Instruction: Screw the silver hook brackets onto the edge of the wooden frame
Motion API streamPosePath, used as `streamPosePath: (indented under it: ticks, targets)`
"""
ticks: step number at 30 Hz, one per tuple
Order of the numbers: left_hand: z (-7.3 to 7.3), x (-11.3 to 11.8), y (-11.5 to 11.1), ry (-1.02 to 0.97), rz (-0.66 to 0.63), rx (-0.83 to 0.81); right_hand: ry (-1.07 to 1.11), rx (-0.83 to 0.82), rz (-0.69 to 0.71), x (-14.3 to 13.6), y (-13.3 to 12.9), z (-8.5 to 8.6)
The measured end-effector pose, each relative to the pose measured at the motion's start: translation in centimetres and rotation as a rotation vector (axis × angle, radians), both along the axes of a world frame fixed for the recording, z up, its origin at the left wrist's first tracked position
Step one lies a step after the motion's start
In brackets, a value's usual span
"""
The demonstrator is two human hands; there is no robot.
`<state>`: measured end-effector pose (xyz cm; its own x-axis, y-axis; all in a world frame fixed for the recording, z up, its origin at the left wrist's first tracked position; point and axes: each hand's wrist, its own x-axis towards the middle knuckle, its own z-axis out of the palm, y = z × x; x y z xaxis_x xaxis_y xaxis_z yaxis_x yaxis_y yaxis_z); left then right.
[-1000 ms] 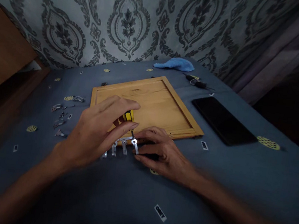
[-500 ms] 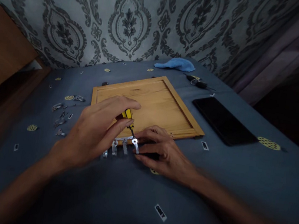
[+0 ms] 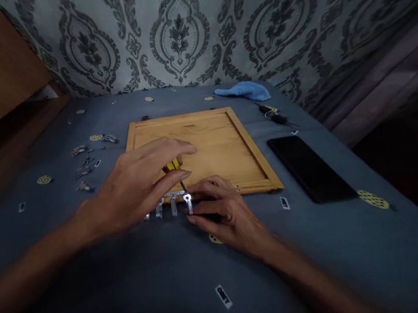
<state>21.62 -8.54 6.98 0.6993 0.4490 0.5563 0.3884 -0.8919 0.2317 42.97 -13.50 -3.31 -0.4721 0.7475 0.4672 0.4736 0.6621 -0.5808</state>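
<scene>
My left hand is closed around the yellow handle of a screwdriver, whose dark shaft slants down to the right. Its tip meets a shiny metal clip at the near edge of a wooden framed board. With thumb and fingers, my right hand grips that clip from the right. More metal clips hang in a row along the same edge, just left of the gripped one. Part of the row is hidden behind my left hand.
Loose metal clips and small parts lie on the blue cloth left of the board. To the right rests a black phone. Behind are a dark cord-like tool and a blue cloth. A wooden cabinet stands at left.
The screwdriver handle has tipped further to the left, and my left thumb and fingers have shifted slightly on it. My right hand keeps its place at the clip.
</scene>
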Motion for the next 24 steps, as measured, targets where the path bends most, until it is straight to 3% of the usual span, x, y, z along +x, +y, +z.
streamPosePath:
  ticks: [9, 16, 24]
  targets:
    - [0.37, -0.4, 0.2, -0.047, 0.002, -0.181, 0.021, 0.002, 0.005, -0.01, 0.0, 0.07]
    - [0.87, -0.67, -0.09, -0.147, -0.009, -0.179, 0.013, 0.017, -0.003, -0.01, 0.02, -0.13]
    - [0.28, -0.43, 0.01, -0.051, 0.004, -0.118, 0.011, 0.02, 0.016, -0.02, 0.1, -0.02]
